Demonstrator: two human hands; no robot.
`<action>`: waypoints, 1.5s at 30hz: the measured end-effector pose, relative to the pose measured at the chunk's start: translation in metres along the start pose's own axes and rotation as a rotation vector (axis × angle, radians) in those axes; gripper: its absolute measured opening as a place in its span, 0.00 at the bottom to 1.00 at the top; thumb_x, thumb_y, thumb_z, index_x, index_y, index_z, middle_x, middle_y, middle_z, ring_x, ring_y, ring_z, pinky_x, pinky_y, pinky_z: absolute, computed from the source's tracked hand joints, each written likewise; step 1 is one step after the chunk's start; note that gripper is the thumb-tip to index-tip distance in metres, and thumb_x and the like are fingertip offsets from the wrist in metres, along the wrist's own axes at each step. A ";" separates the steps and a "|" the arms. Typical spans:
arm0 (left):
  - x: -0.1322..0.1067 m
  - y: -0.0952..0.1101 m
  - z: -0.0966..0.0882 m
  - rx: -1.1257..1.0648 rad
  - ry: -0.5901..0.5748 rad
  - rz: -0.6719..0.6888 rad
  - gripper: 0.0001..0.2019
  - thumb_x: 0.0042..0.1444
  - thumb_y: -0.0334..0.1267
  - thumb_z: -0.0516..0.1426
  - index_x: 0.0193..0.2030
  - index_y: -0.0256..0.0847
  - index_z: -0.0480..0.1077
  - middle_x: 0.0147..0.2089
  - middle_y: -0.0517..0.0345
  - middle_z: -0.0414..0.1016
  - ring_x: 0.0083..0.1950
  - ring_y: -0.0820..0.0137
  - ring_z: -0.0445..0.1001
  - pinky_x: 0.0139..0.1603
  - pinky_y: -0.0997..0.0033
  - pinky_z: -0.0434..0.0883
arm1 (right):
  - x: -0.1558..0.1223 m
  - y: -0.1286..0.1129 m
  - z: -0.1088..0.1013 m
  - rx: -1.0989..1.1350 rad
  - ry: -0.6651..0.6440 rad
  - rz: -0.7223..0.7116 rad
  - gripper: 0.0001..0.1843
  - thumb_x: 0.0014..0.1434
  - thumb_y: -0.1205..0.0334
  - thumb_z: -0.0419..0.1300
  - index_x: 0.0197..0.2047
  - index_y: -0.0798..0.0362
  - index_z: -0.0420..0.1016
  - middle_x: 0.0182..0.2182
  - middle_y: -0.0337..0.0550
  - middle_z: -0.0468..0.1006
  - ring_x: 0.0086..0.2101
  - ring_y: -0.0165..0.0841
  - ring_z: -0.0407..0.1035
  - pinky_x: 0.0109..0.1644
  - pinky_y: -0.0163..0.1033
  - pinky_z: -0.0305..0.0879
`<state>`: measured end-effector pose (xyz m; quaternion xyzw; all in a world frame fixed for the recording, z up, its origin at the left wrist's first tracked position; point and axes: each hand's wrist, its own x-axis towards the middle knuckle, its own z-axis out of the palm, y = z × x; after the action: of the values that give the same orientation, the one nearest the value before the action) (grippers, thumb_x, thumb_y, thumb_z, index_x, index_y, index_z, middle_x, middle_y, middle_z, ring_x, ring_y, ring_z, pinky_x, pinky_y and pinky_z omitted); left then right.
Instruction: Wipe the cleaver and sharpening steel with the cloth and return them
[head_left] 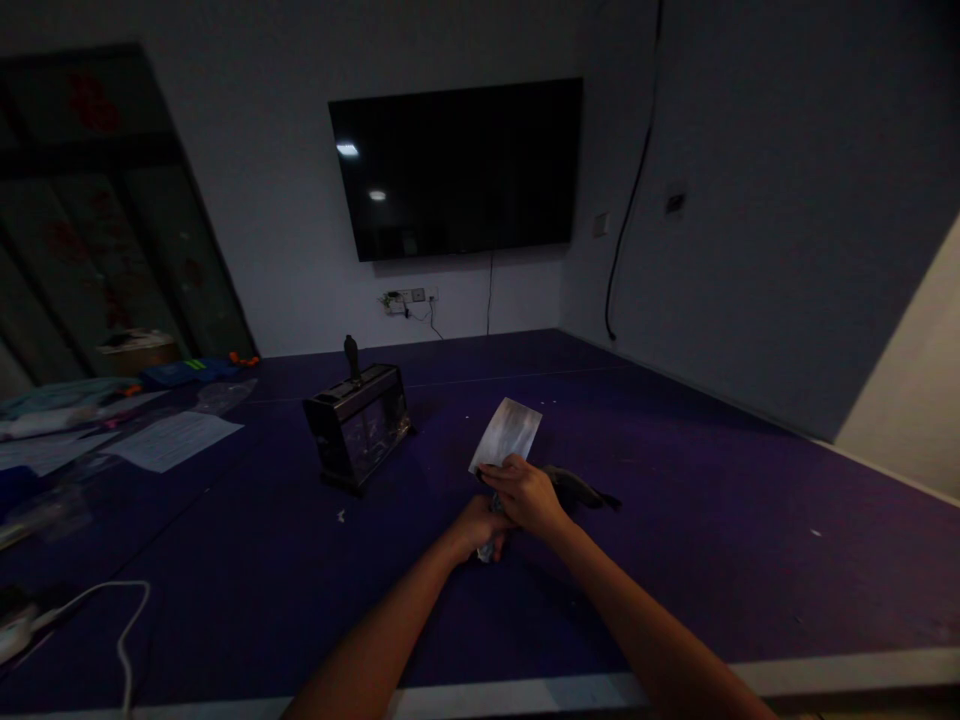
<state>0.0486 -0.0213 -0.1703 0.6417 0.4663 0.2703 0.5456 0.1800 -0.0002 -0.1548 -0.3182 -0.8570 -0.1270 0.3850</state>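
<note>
Hands (529, 495), panel (512, 432) inside table edge (862, 670)

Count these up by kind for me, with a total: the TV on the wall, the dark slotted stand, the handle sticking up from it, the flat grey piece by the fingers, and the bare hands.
TV: 1
Slotted stand: 1
Upright handle: 1
Flat grey piece: 1
Hands: 2, left hand and right hand
Total: 6
</note>
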 end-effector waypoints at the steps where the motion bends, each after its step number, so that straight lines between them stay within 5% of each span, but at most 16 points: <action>1: 0.000 0.001 0.000 0.005 0.000 0.004 0.22 0.46 0.51 0.56 0.12 0.37 0.59 0.10 0.61 0.59 0.14 0.78 0.60 0.20 0.77 0.57 | 0.000 -0.001 0.001 0.003 -0.013 -0.006 0.23 0.48 0.75 0.53 0.43 0.46 0.78 0.45 0.35 0.77 0.36 0.32 0.70 0.37 0.36 0.69; 10: -0.001 0.003 0.002 0.035 -0.027 0.014 0.23 0.44 0.53 0.57 0.12 0.37 0.58 0.10 0.61 0.59 0.13 0.78 0.59 0.17 0.77 0.57 | 0.001 -0.001 -0.002 -0.019 -0.005 -0.041 0.20 0.50 0.74 0.53 0.43 0.48 0.78 0.45 0.36 0.77 0.36 0.33 0.69 0.38 0.37 0.69; 16: -0.001 0.000 0.007 0.086 -0.066 0.069 0.21 0.45 0.48 0.58 0.13 0.38 0.58 0.10 0.64 0.59 0.12 0.78 0.58 0.15 0.77 0.56 | 0.001 0.003 -0.008 -0.071 0.107 0.035 0.19 0.56 0.72 0.51 0.44 0.45 0.77 0.45 0.34 0.77 0.37 0.32 0.69 0.40 0.37 0.69; 23: 0.001 0.001 0.008 0.257 -0.077 -0.017 0.15 0.48 0.42 0.57 0.18 0.38 0.60 0.12 0.65 0.61 0.14 0.77 0.61 0.17 0.78 0.59 | 0.000 0.018 -0.019 -0.174 0.169 0.155 0.20 0.56 0.71 0.51 0.46 0.43 0.76 0.47 0.32 0.76 0.37 0.33 0.67 0.39 0.37 0.69; 34: -0.005 0.011 0.007 0.528 -0.113 -0.028 0.10 0.49 0.44 0.57 0.30 0.38 0.66 0.17 0.64 0.67 0.17 0.75 0.66 0.19 0.78 0.62 | -0.011 0.055 -0.043 -0.288 0.523 0.382 0.16 0.57 0.68 0.52 0.43 0.47 0.78 0.44 0.37 0.78 0.33 0.36 0.66 0.36 0.40 0.67; 45: -0.006 0.014 0.009 0.625 -0.102 -0.057 0.13 0.48 0.46 0.57 0.30 0.38 0.66 0.18 0.62 0.69 0.17 0.75 0.66 0.20 0.78 0.63 | -0.016 0.062 -0.048 -0.344 0.631 0.483 0.17 0.58 0.66 0.50 0.45 0.47 0.77 0.43 0.40 0.78 0.34 0.38 0.64 0.36 0.44 0.66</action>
<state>0.0582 -0.0301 -0.1586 0.7776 0.5167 0.0660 0.3520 0.2555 0.0178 -0.1362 -0.5146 -0.5646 -0.2652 0.5883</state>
